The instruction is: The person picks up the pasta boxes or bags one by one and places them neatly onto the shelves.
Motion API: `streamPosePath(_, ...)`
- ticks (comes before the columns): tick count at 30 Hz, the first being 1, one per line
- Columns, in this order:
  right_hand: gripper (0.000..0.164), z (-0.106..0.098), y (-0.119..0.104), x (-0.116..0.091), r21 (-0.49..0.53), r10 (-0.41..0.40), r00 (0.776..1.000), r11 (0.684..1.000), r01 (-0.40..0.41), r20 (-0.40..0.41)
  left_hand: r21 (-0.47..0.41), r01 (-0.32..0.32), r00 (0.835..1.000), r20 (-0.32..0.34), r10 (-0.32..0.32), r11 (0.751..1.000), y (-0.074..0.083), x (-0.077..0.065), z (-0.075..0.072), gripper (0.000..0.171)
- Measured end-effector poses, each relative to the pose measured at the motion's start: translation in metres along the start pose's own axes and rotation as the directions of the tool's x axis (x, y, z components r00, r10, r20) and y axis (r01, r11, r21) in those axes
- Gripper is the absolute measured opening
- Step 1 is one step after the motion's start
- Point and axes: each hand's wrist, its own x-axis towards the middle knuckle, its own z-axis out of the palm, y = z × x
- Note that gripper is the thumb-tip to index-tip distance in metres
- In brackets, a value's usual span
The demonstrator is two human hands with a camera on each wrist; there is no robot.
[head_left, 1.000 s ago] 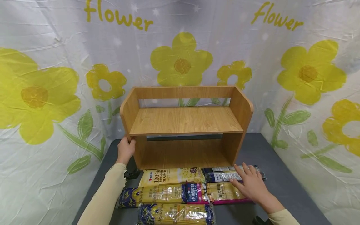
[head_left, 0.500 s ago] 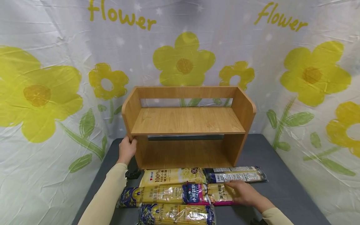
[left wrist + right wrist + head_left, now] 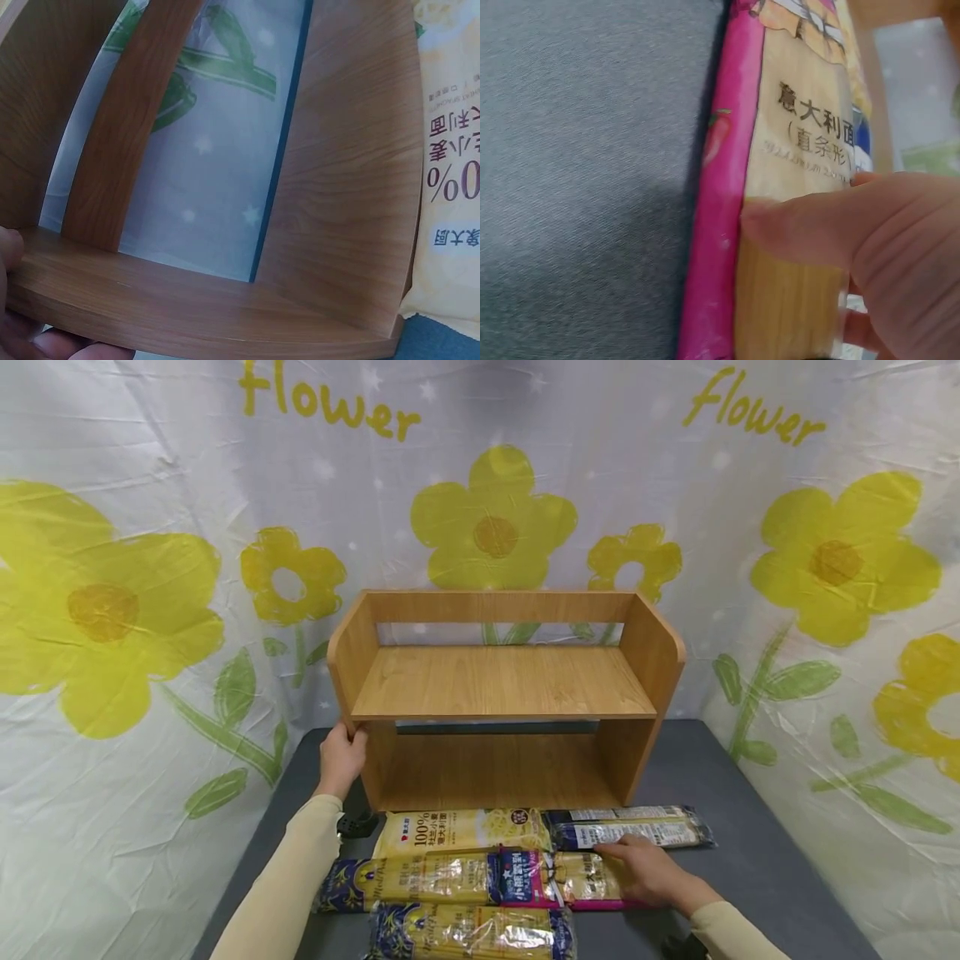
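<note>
A two-tier wooden shelf (image 3: 502, 681) stands at the back of the table. My left hand (image 3: 341, 762) grips the front edge of its left side panel; in the left wrist view the fingers (image 3: 56, 343) curl around the board. With my right hand (image 3: 651, 870) I hold the right end of a pink-edged pack of spaghetti (image 3: 588, 878), which lies flat in the middle row. In the right wrist view the thumb (image 3: 802, 225) lies across the pack's clear front, and the other fingers are at its far long side, partly hidden.
Directly before the shelf lie a cream pasta bag (image 3: 468, 831) and a dark-blue pack (image 3: 630, 827). A blue-and-gold spaghetti pack (image 3: 420, 878) overlaps the pink one's left end. Another such pack (image 3: 472, 932) lies nearest. A flower-printed curtain (image 3: 487, 410) surrounds the grey table (image 3: 757, 860).
My right hand has come down and left from above the dark-blue pack, its spread fingers closing on the pink-edged spaghetti pack. The left hand stays on the shelf; the head view shifts slightly.
</note>
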Motion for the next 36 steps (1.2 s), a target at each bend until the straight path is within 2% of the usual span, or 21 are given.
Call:
streamPosePath(8,0.060,-0.005,0.000,0.009,0.065,-0.013,0.997,0.998,0.008,0.082,0.007,-0.008,1.000,-0.011,0.008,1.000,0.000,0.000,0.001,0.031)
streamPosePath(16,0.051,-0.009,0.004,0.013,0.231,-0.089,0.988,0.971,0.057,0.129,0.007,-0.013,1.000,-0.022,0.013,1.000,0.000,0.001,0.001,0.030)
streamPosePath(21,0.053,-0.008,0.006,0.015,0.256,-0.117,0.987,0.963,0.085,0.110,0.007,-0.029,0.999,-0.018,0.029,1.000,-0.001,0.001,0.002,0.031)
streamPosePath(26,0.051,-0.002,0.008,0.013,0.221,-0.201,0.980,0.956,0.195,0.003,-0.013,-0.016,1.000,-0.004,0.016,1.000,-0.002,0.000,0.002,0.035)
streamPosePath(29,0.051,0.000,0.010,0.013,0.218,-0.224,0.974,0.950,0.224,-0.026,-0.019,-0.018,1.000,-0.004,0.018,1.000,-0.002,0.001,0.002,0.037)
streamPosePath(33,0.055,-0.002,0.011,0.013,0.245,-0.221,0.975,0.947,0.209,0.022,-0.014,-0.029,1.000,-0.008,0.029,0.999,-0.003,0.001,0.002,0.037)
streamPosePath(36,0.062,-0.007,0.010,0.012,0.262,-0.256,0.964,0.937,0.229,0.074,-0.012,-0.034,0.999,-0.011,0.033,0.999,-0.003,0.000,0.002,0.037)
